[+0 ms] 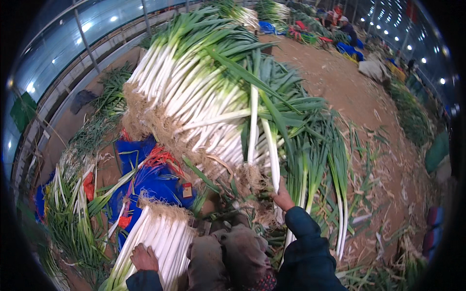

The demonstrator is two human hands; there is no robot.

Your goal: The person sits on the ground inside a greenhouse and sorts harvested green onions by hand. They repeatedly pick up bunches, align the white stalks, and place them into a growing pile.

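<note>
My left hand [145,257] lies on top of a row of clean white long green onion stalks [167,236], fingers slightly apart, at the lower left beside my knees. Their roots point away from me. My right hand [284,200] is closed around the white shank of a single long green onion [271,149], whose green leaves reach up over the pile. Beyond my hands rises a large heap of long green onions [204,83] with matted brown roots towards me. Another rooted onion stalk [253,123] lies just left of the held one.
A blue sheet [125,194] with red strings [160,158] and a small red-and-white packet [187,190] lies left of centre. Trimmed onions [72,203] lie far left. Leaf scraps [367,174] litter the dirt floor on the right. People [347,31] sit in the background.
</note>
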